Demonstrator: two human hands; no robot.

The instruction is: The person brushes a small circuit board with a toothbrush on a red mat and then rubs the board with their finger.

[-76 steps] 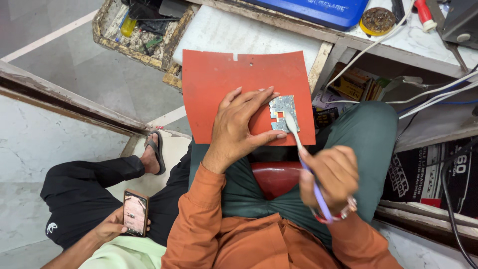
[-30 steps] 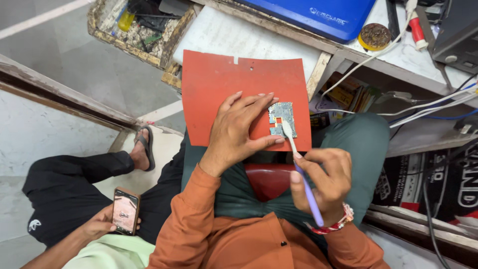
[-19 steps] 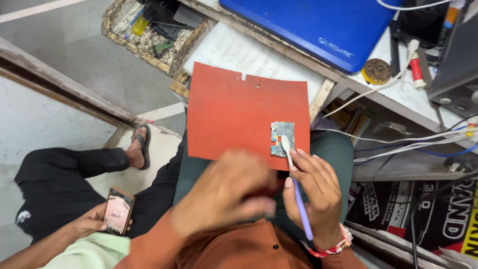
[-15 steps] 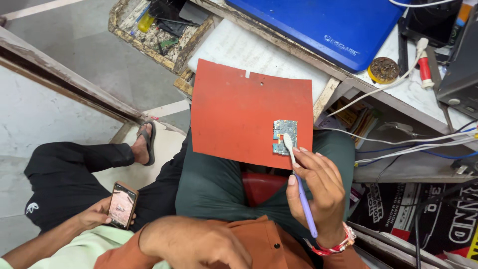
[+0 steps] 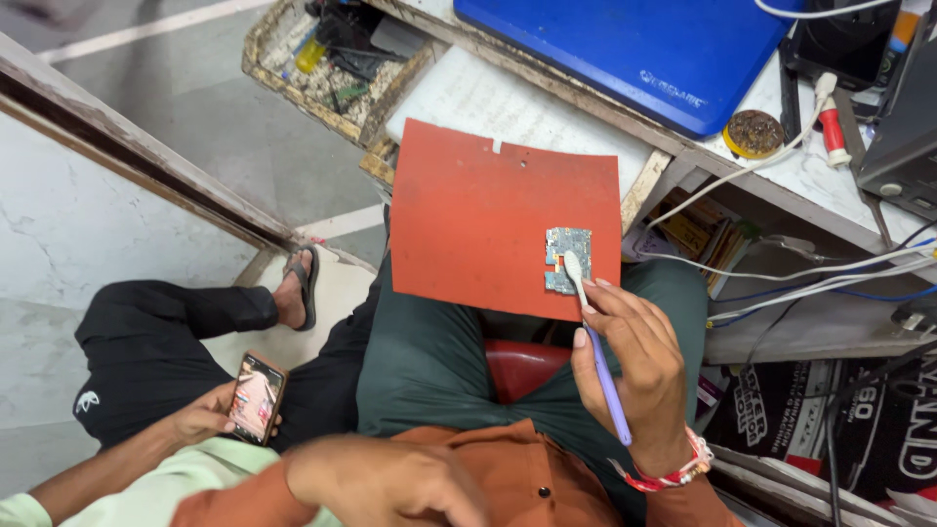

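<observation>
Red-orange, a flat mat (image 5: 478, 220) lay across the person's lap at the frame's centre, with a small circuit board (image 5: 567, 260) near its lower right corner. The right hand (image 5: 634, 366) was closed around a lilac-handled brush (image 5: 597, 346), whose pale head touched the board. The left hand (image 5: 390, 483) sat blurred at the bottom edge, away from the mat; whether it was open could not be told. At lower left, another person's hand held a phone (image 5: 256, 398). A blue laptop (image 5: 644, 49) rested on the counter (image 5: 810, 181) at upper right.
</observation>
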